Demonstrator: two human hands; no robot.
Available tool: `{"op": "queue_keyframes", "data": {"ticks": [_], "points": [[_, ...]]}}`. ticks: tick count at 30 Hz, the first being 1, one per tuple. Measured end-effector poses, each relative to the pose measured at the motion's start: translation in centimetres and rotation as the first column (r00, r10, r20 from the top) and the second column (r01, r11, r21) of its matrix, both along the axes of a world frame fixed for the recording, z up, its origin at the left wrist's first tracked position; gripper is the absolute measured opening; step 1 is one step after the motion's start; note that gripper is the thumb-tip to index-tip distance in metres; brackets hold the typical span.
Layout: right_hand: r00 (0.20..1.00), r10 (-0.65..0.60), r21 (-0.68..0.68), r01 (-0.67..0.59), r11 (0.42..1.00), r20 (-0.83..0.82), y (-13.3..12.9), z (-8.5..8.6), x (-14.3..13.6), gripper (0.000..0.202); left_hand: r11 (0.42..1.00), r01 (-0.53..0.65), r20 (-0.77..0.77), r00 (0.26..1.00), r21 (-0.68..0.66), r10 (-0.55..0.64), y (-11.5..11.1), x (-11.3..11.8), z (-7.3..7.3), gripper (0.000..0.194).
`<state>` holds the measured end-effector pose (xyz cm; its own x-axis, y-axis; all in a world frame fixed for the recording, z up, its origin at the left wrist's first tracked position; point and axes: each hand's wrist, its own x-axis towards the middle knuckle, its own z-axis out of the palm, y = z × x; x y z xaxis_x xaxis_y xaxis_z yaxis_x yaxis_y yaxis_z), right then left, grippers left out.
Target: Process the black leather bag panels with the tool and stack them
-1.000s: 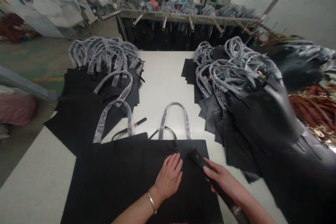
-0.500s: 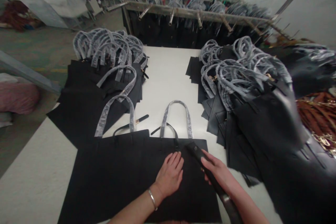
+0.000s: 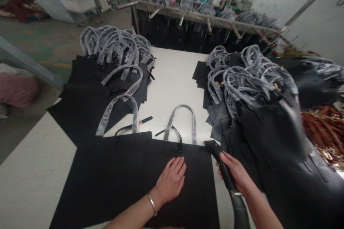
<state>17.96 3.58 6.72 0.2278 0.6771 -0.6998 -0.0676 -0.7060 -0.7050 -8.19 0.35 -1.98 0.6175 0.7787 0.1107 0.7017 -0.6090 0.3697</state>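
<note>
My left hand (image 3: 171, 179) lies flat on a black bag panel (image 3: 123, 186), its fingers together and stretched out just below a thin black strap (image 3: 180, 146). My right hand (image 3: 233, 170) is closed around a long black tube-like tool (image 3: 228, 179) with a flat head and a metal ring. The tool's head is over the panel's upper right corner. A plastic-wrapped handle (image 3: 194, 121) arches from the panel's top edge. Another wrapped handle (image 3: 103, 118) stands to its left, beside a strap with a gold buckle (image 3: 140, 123).
Black panels with wrapped handles (image 3: 118, 46) are piled at the left, and more panels (image 3: 274, 121) at the right. A metal rack (image 3: 193, 11) with pegs stands behind the white table (image 3: 174, 75). Brown straps with gold fittings (image 3: 326, 132) lie at far right.
My right hand and the black tool have moved right, toward the panel's corner. My left hand stays flat at about the same spot on the panel. The camera view has shifted slightly.
</note>
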Motion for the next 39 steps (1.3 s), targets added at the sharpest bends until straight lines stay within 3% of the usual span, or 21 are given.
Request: {"op": "queue_keyframes", "data": {"ticks": [3, 6, 9, 13, 21, 28, 34, 39], "points": [[0.999, 0.049, 0.038, -0.050, 0.998, 0.023, 0.2, 1.3, -1.0, 0.052, 1.000, -0.021, 0.011, 1.000, 0.022, 0.021, -0.4, 0.4, -0.2, 0.042], [0.973, 0.228, -0.022, -0.229, 0.973, -0.030, -0.8, 2.1, -3.1, 0.060, 0.996, -0.086, 0.062, 0.995, 0.034, 0.084, -1.0, 1.0, -0.9, 0.036], [0.928, 0.362, -0.078, -0.369, 0.926, -0.088, -1.1, 1.5, -5.9, 0.062, 0.992, -0.128, 0.128, 0.984, 0.020, 0.125, -1.4, 1.4, -1.4, 0.027], [0.872, 0.485, -0.038, -0.488, 0.872, -0.072, 0.1, -0.1, -8.5, 0.059, 0.995, -0.104, 0.168, 0.980, -0.001, 0.103, -1.4, 1.2, -1.4, 0.024], [0.848, 0.529, -0.118, -0.530, 0.840, -0.041, 0.3, 0.3, -8.5, 0.060, 0.995, -0.092, 0.220, 0.971, -0.027, 0.096, -1.2, 0.9, -1.1, 0.025], [0.851, 0.497, 0.037, -0.509, 0.860, 0.167, 1.8, 0.3, -10.3, 0.062, 1.000, -0.016, 0.164, 0.986, -0.003, 0.016, -1.4, 0.5, -1.4, 0.025], [0.717, 0.697, -0.008, -0.697, 0.717, -0.017, 0.3, 0.2, -11.0, 0.064, 0.999, 0.034, 0.184, 0.982, -0.005, -0.033, -1.8, 0.6, -2.7, 0.018], [0.667, 0.730, 0.062, -0.743, 0.666, 0.151, 1.1, -1.1, -12.9, 0.058, 0.997, 0.064, 0.174, 0.983, -0.031, -0.058, -1.9, 1.0, -3.5, 0.016]]}}
